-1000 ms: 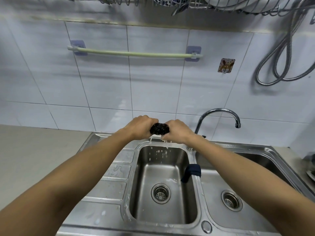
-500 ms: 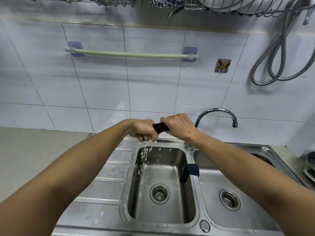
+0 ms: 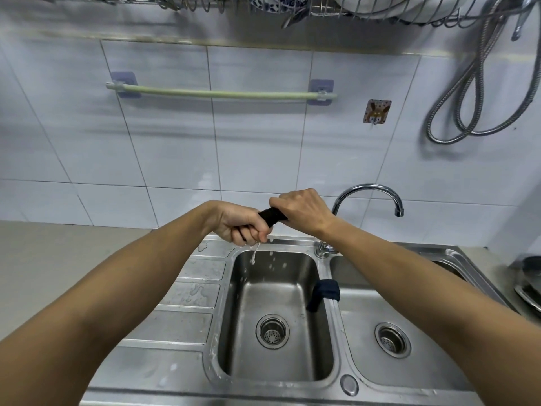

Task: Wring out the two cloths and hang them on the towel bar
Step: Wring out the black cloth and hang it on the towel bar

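Note:
A dark cloth (image 3: pixel 272 215) is twisted into a tight roll between my two hands above the back edge of the left sink basin (image 3: pixel 275 361). My left hand (image 3: pixel 241 225) grips its lower end and my right hand (image 3: pixel 301 210) grips the higher end. Water streams from under my left fist into the basin. A second, dark blue cloth (image 3: pixel 325 294) hangs over the divider between the two basins. The pale green towel bar (image 3: pixel 219 93) is on the tiled wall above, with nothing on it.
A curved chrome faucet (image 3: pixel 369 190) stands behind the divider, close to my right wrist. The right basin (image 3: pixel 409 370) lies below my right arm. A wire dish rack (image 3: pixel 322 7) hangs overhead, a coiled metal hose (image 3: pixel 456 112) at right, a hook sticker (image 3: pixel 376 111) beside the bar.
My hands have twisted the cloth further: the right hand has risen and rolled over the top, the left has turned down. The water now runs from under the left fist.

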